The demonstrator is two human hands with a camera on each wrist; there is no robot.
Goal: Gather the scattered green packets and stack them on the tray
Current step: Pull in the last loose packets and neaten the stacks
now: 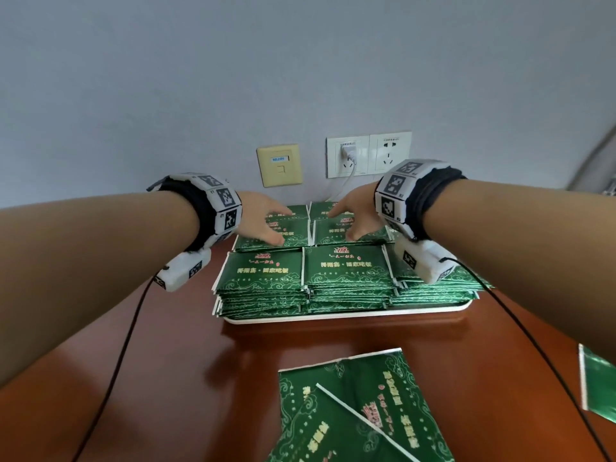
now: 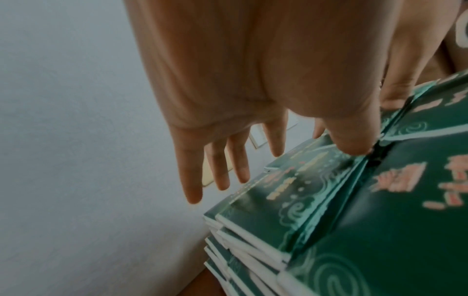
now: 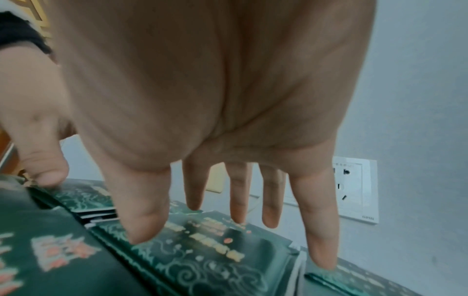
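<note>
Against a grey wall the brown table [image 1: 173, 355] holds a tray [image 1: 350, 315] already stacked with packets [image 1: 346, 271] — both hands, left [image 1: 266, 225] and right [image 1: 355, 220], spread flat and empty over them — while loose packets [image 1: 360, 415] near the table's front edge remain to gather.

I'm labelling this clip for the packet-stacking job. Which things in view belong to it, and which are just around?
Belong to the job:
- stacked green packets on the white tray
- loose packets on the table, one more at the right edge
- left hand and right hand, fingers spread over the back stacks

Just around:
- wall sockets with a white plug
- beige wall plate
</note>
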